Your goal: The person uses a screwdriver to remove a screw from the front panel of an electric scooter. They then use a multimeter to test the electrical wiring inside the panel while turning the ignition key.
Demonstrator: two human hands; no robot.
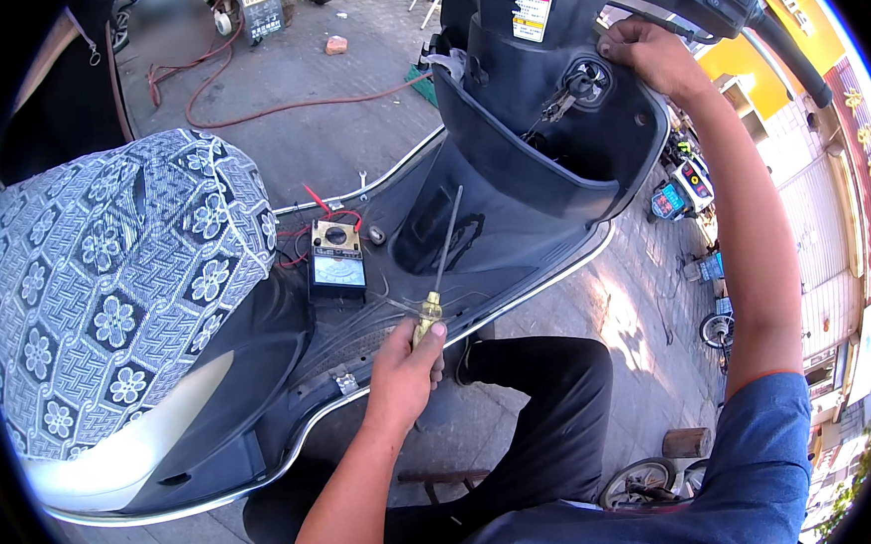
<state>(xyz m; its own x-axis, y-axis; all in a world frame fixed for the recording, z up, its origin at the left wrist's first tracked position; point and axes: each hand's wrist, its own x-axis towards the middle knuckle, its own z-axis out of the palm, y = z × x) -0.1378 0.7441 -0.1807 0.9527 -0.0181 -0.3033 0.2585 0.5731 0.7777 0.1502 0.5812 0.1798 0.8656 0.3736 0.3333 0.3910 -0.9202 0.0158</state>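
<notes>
My left hand (405, 374) is closed round the yellow see-through handle of a screwdriver (445, 249). Its long thin shaft points up and away over the scooter's footboard. Up at the right, my right hand (650, 57) has its fingers bent and pressed together against the dark front panel (549, 170) below the handlebar. What those fingertips pinch, if anything, is hidden. Close by on the left of that hand, a bunch of keys (557, 102) hangs from the ignition lock (588, 80). On the footboard stands an analog multimeter (338, 263) with red and black leads.
A patterned cloth cover (117, 281) lies over the seat at the left. An open-end wrench (363, 184) rests on the footboard's far edge. A red hose (296, 111) crosses the ground behind, near a brick piece (336, 45). Other scooters (685, 189) stand at the right.
</notes>
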